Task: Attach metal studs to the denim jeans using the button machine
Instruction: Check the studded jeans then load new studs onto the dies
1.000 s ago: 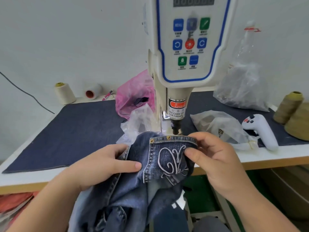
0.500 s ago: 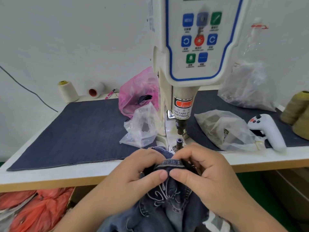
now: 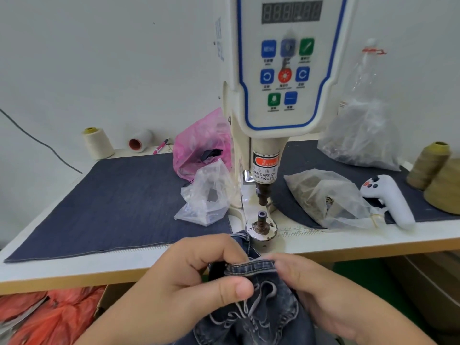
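Lining up the pocket edge before it goes under the button machine

Head view: my left hand [image 3: 189, 277] and right hand [image 3: 321, 287] both have a tight pinch grip on the folded hem of the denim jeans [image 3: 251, 267], held just off the counter [image 3: 99, 265] edge, near the lower die [image 3: 261, 216] but not on it yet. Risk as I see it: the fold slips or sits off-centre over the die so the stud lands crooked, or fingertips end up too close to the punch [image 3: 263, 195].

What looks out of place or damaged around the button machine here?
A white handheld controller lies among the plastic bags on the table, an odd item at a stud station. The machine's base plate looks chipped and rusty around the lower die. Nothing spilled.
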Motion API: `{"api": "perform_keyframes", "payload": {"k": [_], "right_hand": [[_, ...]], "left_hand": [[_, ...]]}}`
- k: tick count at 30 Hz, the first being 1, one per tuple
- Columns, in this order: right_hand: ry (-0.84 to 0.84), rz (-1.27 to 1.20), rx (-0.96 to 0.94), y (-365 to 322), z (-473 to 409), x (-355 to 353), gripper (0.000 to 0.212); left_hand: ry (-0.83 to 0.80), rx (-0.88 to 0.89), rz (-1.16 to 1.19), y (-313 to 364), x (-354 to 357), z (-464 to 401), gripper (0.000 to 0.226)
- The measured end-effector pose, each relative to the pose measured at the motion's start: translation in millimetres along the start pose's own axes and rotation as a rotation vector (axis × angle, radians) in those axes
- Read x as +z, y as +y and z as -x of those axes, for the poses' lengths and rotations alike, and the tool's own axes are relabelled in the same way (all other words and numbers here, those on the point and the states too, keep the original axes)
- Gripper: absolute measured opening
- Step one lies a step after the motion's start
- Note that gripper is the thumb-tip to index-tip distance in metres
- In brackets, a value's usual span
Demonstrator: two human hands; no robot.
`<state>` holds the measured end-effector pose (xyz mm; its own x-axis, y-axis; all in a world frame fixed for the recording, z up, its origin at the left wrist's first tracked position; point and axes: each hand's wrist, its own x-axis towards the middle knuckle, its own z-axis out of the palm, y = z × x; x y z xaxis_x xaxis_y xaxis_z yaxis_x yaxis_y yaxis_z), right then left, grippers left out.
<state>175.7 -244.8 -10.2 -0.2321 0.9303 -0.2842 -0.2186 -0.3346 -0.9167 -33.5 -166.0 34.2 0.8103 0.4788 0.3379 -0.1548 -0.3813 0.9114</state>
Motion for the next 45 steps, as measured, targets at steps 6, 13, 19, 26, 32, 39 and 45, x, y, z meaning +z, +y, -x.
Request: {"api": "perform_keyframes", "payload": {"k": [6,13,19,26,32,39,45], "right_hand": [[0.034,0.031,0.074,6.9,1.4,-5.7,0.07],[0.19,0.153,-0.406,-12.5,-2.4,-20.7,0.052],[0.017,0.245,-0.371,-24.8,-6.9,-21.2,0.057],[-0.004,0.075,-0.159,-35.9,-9.3,-34.6,0.057],[-0.348,-0.015,-0.136,-5.7,-10.0,-34.6,0.071],[0.121,-0.177,-0.125,0.5,-23.3,-44.3,0.068],[0.247,-0.28,-0.243,-24.1,-37.5,-47.1,0.023]], "left_hand": [[-0.035,0.009,-0.281,3.3,0.5,-3.4,0.017],[-0.181,-0.16,-0.371,2.3,-4.9,-18.9,0.014],[-0.152,-0.355,-0.211,-17.6,-17.3,-48.8,0.079],[-0.106,-0.373,0.218,-55.1,-1.3,-41.2,0.043],[0.296,-0.476,0.482,-62.7,-4.1,-39.8,0.037],[0.41,-0.632,0.401,-66.0,-11.2,-50.4,0.024],[0.542,-0.669,0.317,-79.3,-25.7,-71.0,0.013]]}}
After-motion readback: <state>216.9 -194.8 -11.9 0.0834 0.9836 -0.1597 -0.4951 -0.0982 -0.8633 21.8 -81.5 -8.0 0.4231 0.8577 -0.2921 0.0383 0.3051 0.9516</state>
